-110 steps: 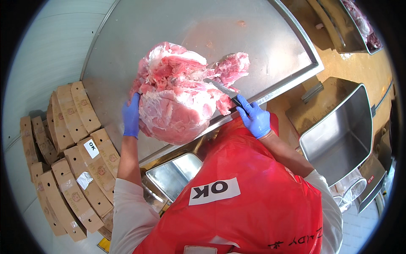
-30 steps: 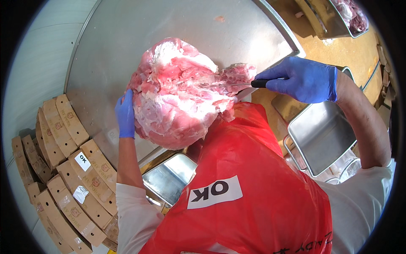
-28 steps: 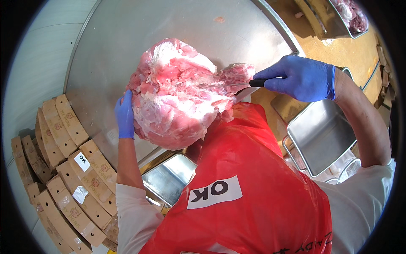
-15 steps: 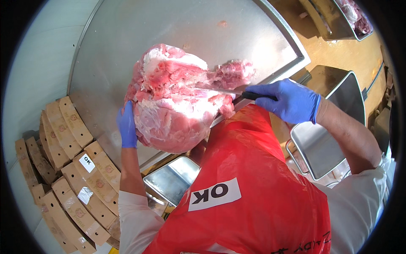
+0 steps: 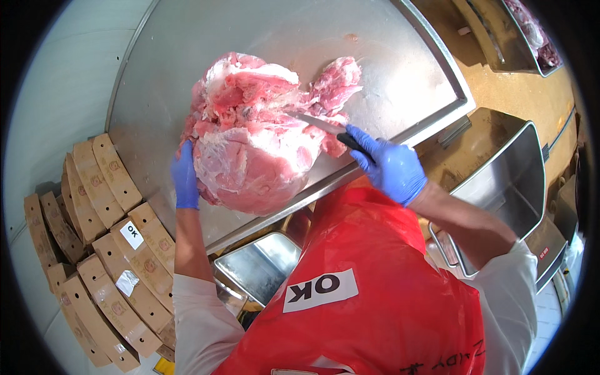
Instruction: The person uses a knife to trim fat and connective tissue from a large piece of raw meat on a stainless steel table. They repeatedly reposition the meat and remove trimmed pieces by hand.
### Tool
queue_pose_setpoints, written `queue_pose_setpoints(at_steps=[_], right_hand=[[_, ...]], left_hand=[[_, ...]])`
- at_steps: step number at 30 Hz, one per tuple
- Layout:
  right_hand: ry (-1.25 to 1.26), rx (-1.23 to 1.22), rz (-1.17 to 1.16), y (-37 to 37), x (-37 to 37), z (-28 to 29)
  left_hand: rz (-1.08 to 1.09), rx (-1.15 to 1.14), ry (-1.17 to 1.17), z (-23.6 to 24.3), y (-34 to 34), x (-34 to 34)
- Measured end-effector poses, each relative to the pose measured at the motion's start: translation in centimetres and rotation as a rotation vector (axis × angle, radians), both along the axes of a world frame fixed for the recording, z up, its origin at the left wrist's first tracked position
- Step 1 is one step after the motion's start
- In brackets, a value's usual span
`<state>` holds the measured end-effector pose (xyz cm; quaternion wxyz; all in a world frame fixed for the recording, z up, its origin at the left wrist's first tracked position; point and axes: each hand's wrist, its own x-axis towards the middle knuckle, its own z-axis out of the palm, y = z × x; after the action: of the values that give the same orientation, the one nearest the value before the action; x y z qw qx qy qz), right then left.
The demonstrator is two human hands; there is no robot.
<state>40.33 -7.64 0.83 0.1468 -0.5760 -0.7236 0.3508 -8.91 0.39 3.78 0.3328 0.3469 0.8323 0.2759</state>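
A large raw cut of meat [image 5: 250, 165], pink with white fat, lies on the metal table. A cleft runs across its middle, and a narrower meat flap [image 5: 337, 81] reaches out from its far right side. Against its left side my blue-gloved left hand [image 5: 185, 178] holds it, the fingertips partly hidden by the meat. My right hand [image 5: 395, 170], also gloved in blue, grips a knife [image 5: 319, 123] by its black handle. The blade points left, its tip at the cleft near the base of the flap.
The steel table [image 5: 400, 62] has a raised rim beside my red apron [image 5: 375, 250]. Stacked cardboard boxes [image 5: 119, 306] stand at the left. Metal bins [image 5: 506, 194] are at the right, a metal tray [image 5: 256, 265] below the rim, and a container of meat [image 5: 534, 37] at the far right.
My right hand and the knife have moved left, with the handle swinging nearer the meat. The flap now points farther away from me. My left hand stays at the meat's left side.
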Motion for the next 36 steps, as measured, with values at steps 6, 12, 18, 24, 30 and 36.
queue_pose_setpoints(at_steps=[6,12,18,24,30,36], right_hand=[[0.056,0.224,-0.148,-3.6,-2.8,-8.3],[0.089,0.273,-0.150,-2.8,-3.9,-9.8],[0.165,0.015,0.130,1.9,6.0,-0.9],[0.024,-0.122,0.312,8.4,8.5,5.0],[-0.069,-0.204,0.434,12.9,7.3,5.6],[0.323,-0.238,0.285,10.0,8.9,4.9]], left_hand=[[0.012,-0.024,-0.007,0.7,-0.1,0.4],[-0.038,0.044,-0.073,0.6,-1.6,0.9],[-0.107,0.029,0.059,0.0,0.1,-0.9],[-0.076,0.035,0.048,-0.2,1.8,-1.4],[-0.025,0.063,-0.041,0.3,2.2,0.1],[-0.023,0.030,0.026,0.6,2.2,0.4]])
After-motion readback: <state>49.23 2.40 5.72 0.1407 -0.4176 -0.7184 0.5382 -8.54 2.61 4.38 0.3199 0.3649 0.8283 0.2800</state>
